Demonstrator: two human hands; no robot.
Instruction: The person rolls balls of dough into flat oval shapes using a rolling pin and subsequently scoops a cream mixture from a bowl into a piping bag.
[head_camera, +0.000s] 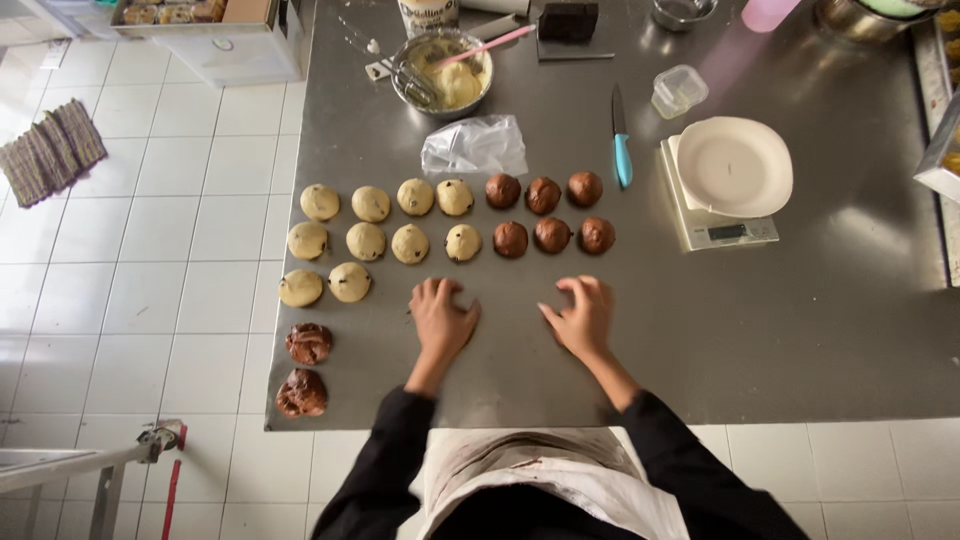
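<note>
Both our hands cup down on the steel table (760, 330), left hand (440, 318) and right hand (582, 315) w/ fingers curled; can't tell if dough sits under either. Just beyond the hands: ten pale dough balls (366, 241) and six chocolate ones (543, 235) look shaped; two rough dark lumps (306, 368) left of our left hand look unrolled. Bowl (444, 75) past the rows has batter left.

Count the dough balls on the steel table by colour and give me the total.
Pale dough balls with dark chips: 10
Smooth brown dough balls: 6
Rough dark brown lumps near the table's front left corner: 2
Total: 18

The left hand and right hand are cupped on the table; whether more dough lies under them cannot be told.
</note>
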